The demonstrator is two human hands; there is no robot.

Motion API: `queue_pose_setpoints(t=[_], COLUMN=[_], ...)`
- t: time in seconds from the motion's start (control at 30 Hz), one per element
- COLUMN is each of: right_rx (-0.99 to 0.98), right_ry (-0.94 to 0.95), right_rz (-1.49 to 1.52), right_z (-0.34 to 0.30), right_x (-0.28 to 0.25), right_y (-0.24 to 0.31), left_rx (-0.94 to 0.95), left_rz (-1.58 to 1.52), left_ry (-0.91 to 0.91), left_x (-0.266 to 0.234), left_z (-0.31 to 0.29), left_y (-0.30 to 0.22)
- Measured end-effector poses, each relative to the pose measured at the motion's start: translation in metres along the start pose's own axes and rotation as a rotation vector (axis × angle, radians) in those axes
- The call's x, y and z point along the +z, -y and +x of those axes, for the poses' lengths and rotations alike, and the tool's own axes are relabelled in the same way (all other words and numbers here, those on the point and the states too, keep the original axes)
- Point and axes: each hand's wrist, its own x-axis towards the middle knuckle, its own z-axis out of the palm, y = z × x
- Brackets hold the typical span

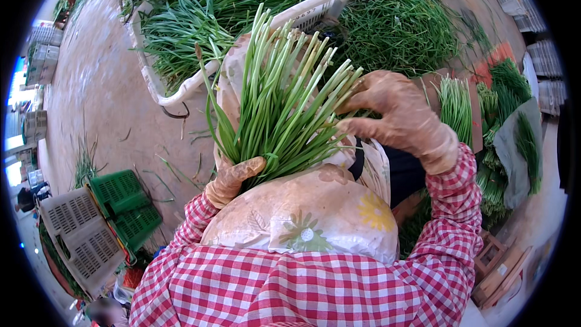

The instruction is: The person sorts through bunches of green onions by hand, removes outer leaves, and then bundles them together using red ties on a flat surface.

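A thick bunch of garlic chives [281, 103] rests against my lap, its pale cut ends fanned upward. My left hand [233, 181], in a stained rubber glove, wraps round the lower part of the bunch. At the bunch's right side is my gloved right hand [402, 112], fingers bent and thumb apart from them, close to the outer stem ends. I see no stem clearly gripped there. A stained floral apron [302, 206] covers my lap.
Ahead, a white plastic crate [330, 0] holds more chives; a loose heap [396, 24] lies right of it. Trimmed bundles [455, 109] stand at the right, above a wooden stool [493, 266]. Left are a green crate [124, 203] and a whitish crate [82, 236].
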Motion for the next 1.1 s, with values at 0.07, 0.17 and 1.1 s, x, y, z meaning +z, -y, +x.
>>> queue_pose_setpoints(t=[0.07,0.17,1.1], right_rx=[0.016,0.178,0.224], right_ry=[0.018,0.125,-0.690], right_rz=[-0.065,0.045,-0.294], right_z=[-0.001,-0.002,-0.036], right_x=[0.017,0.031,-0.110], right_y=[0.001,0.007,-0.068], left_rx=[-0.013,-0.159,-0.293], left_rz=[0.030,0.126,-0.115], left_ry=[-0.017,-0.020,-0.057], left_x=[0.000,-0.039,-0.112], left_z=[0.000,-0.005,-0.008], left_y=[0.001,0.016,0.076])
